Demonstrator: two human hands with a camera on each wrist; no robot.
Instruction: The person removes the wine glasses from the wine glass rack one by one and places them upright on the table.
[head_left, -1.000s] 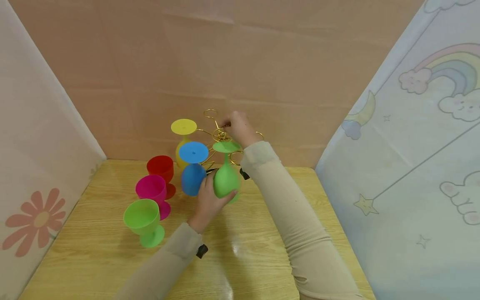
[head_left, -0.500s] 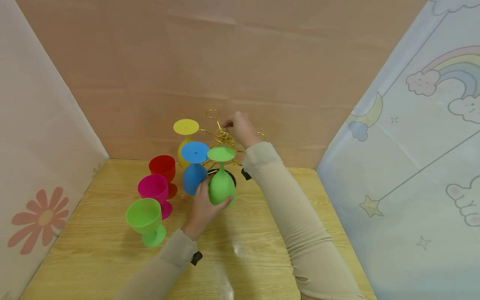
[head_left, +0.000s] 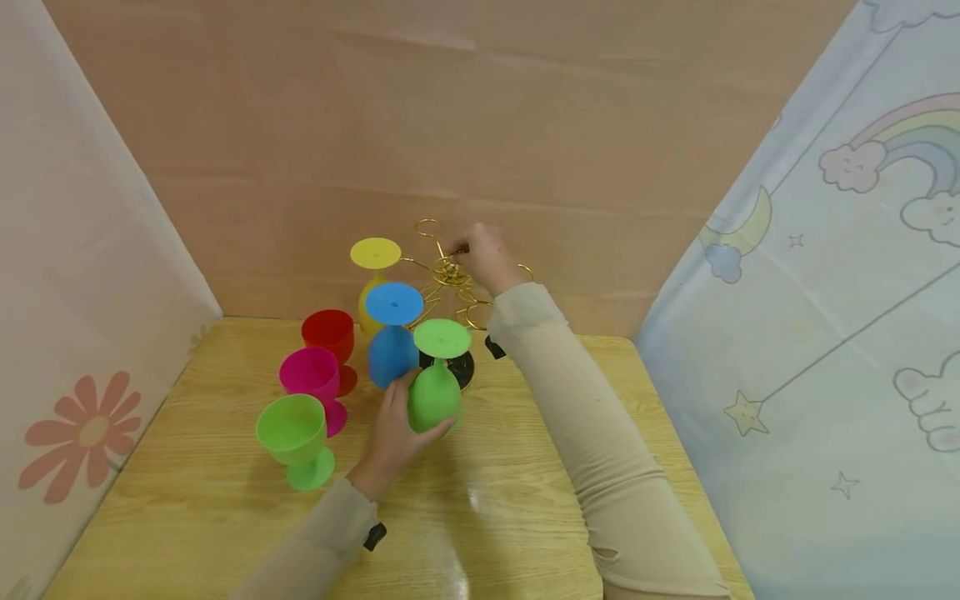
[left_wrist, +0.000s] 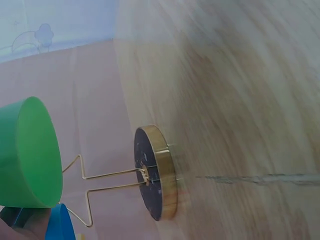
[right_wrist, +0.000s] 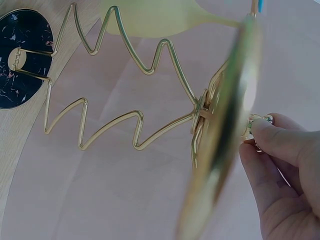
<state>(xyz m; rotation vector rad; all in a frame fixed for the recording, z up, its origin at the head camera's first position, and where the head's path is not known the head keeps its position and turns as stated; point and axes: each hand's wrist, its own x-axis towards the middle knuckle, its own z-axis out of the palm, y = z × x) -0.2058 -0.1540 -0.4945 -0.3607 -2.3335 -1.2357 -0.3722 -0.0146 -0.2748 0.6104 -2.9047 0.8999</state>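
Green goblet [head_left: 435, 402]: inverted, foot uppermost, located inside the grasp of the left hand [head_left: 395, 429]. The left fingers are partly closed, curled along the left side of the bowl, with the thumb across its near side. The rim is held clear of the tabletop [head_left: 525, 500], which lies well below the fingers.

Left of the left fingers, nearest first, a row of upright goblets stands on the tabletop: a light green goblet [head_left: 291, 433], a magenta goblet [head_left: 311, 373] and a red goblet [head_left: 327, 332].

Just beyond the left fingertips is a blue goblet [head_left: 392, 357], inverted, foot uppermost. Beyond and to the right of the same fingertips, the round dark base [head_left: 459, 368] of a gold wire rack [head_left: 450, 271] rests on the tabletop. Contact between the held goblet and the rack cannot be determined.

Farther out, left of the right hand [head_left: 483, 258], a yellow goblet [head_left: 376, 253] is inverted beside the rack. The right thumb and forefinger are closed together, pinching the gold knob [right_wrist: 260, 122] at the rack's top. The tan backdrop [head_left: 480, 108] rises behind the right fingers.
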